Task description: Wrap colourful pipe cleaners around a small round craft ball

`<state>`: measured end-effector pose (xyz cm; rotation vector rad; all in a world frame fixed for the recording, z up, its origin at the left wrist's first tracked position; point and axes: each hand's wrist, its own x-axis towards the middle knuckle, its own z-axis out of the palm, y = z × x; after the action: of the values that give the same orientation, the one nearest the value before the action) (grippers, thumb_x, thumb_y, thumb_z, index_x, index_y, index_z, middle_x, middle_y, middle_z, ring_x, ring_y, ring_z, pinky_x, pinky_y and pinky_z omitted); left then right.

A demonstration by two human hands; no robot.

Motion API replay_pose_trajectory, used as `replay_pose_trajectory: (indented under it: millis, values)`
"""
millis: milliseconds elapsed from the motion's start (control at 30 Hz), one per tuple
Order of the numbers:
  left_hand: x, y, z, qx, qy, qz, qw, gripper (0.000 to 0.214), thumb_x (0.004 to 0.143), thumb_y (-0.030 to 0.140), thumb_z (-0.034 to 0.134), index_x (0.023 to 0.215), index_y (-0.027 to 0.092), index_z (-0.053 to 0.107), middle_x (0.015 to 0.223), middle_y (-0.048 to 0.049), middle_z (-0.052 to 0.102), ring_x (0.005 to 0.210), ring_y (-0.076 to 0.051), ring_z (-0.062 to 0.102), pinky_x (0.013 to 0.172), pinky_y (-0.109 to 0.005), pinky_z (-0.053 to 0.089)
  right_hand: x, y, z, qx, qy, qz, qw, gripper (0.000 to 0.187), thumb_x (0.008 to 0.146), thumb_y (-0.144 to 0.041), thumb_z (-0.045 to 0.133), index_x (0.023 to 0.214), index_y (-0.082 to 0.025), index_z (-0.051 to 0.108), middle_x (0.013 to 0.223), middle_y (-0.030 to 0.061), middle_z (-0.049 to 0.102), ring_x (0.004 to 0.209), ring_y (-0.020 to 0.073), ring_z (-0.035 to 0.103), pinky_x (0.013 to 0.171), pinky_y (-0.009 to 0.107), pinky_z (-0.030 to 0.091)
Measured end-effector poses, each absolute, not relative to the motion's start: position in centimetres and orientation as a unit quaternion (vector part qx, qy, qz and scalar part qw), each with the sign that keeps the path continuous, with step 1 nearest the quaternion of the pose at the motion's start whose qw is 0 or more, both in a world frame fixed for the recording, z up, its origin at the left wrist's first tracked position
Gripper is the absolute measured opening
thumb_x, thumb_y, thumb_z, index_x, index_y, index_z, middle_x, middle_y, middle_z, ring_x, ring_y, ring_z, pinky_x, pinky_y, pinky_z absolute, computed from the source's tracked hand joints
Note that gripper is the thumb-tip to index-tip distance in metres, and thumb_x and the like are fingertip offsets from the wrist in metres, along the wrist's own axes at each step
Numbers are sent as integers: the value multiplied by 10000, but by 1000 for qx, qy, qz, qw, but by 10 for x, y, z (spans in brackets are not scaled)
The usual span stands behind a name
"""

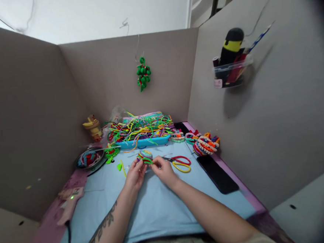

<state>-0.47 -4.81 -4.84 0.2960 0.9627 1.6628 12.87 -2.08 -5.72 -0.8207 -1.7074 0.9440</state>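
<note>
Between both hands, above the light blue cloth (168, 210), is a small rounded piece of coiled, multicoloured pipe cleaners (145, 156). My left hand (136, 173) grips it from the left, fingers closed on its lower edge. Thumb and fingertips of my right hand (162, 169) pinch its lower right edge, where a green strand runs. Just right of my right hand lie scissors (181, 163) with one red and one yellow handle loop. A yellow strip (123, 168) and a bright green bit (119, 167) rest to the left of my left hand.
Behind the hands stands a blue tray (144, 142) heaped with pipe cleaners (142, 126). Finished colourful pieces (206, 144) and a black phone (218, 174) lie at right. At left are a round dish (91, 158) and a pink glue gun (70, 205) with a cord. Grey partitions enclose the table.
</note>
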Motion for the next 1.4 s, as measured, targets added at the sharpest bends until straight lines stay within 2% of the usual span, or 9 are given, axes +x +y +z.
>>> replay_pose_trajectory:
  millis: [200, 500, 867, 1000, 1100, 1133, 1233, 1300, 1400]
  values:
    - [-3, -50, -49, 162, 413, 716, 539, 233, 684, 66, 710, 820, 168, 551, 672, 17, 674, 602, -75, 647, 635, -171, 540, 127, -14, -67, -367, -708, 346, 494, 70, 665, -169, 530, 598, -179, 512, 600, -32, 479, 595, 120, 453, 560, 220, 349]
    - [1, -52, -53, 260, 463, 687, 496, 465, 508, 293, 833, 869, 167, 567, 666, 23, 679, 631, -108, 634, 706, -246, 503, 125, -6, -75, -407, -632, 471, 462, 124, 630, -249, 584, 566, -171, 512, 497, -63, 439, 492, 92, 386, 481, 207, 319]
    - [6, -51, -56, 359, 491, 667, 430, 315, 587, 287, 768, 794, 152, 572, 606, 27, 646, 562, -100, 590, 594, -202, 435, 120, -11, -70, -395, -645, 485, 439, 212, 646, -298, 600, 536, -171, 470, 491, -64, 413, 487, 85, 370, 476, 208, 296]
    - [5, -53, -51, 410, 527, 654, 355, 222, 617, 252, 740, 775, 151, 621, 699, -13, 679, 646, -135, 624, 640, -225, 456, 127, -15, -61, -430, -659, 380, 486, 233, 623, -282, 660, 784, -168, 536, 691, -26, 512, 563, 110, 433, 547, 243, 384]
    - [5, -56, -49, 442, 542, 636, 327, 167, 633, 237, 722, 768, 162, 658, 723, -24, 686, 678, -154, 625, 674, -243, 465, 137, -17, -51, -390, -704, 255, 537, 143, 725, -225, 596, 859, -186, 568, 847, 27, 531, 730, 154, 503, 697, 294, 446]
    - [5, -56, -50, 453, 543, 628, 324, 150, 639, 233, 715, 765, 167, 669, 728, -27, 687, 686, -157, 622, 683, -244, 464, 140, -18, -48, -365, -724, 230, 538, 99, 762, -204, 564, 856, -192, 592, 869, 40, 531, 793, 169, 517, 750, 310, 452]
    - [6, -58, -55, 488, 551, 602, 311, 105, 649, 214, 698, 748, 178, 692, 711, -26, 681, 679, -156, 600, 677, -236, 446, 145, -18, -43, -325, -770, 186, 516, 185, 800, -160, 545, 944, -207, 651, 941, 70, 527, 921, 200, 522, 851, 343, 449]
    - [7, -58, -57, 499, 554, 592, 307, 97, 642, 198, 697, 738, 185, 701, 702, -22, 677, 671, -156, 587, 673, -235, 438, 145, -17, -42, -318, -791, 158, 499, 240, 794, -142, 562, 1000, -215, 660, 999, 86, 521, 962, 214, 510, 878, 357, 446]
    - [7, -57, -58, 502, 554, 589, 307, 84, 635, 186, 691, 718, 193, 701, 696, -15, 676, 659, -159, 581, 673, -243, 439, 145, -15, -44, -313, -810, 129, 478, 211, 787, -129, 581, 953, -218, 675, 1019, 92, 526, 985, 225, 494, 887, 371, 447]
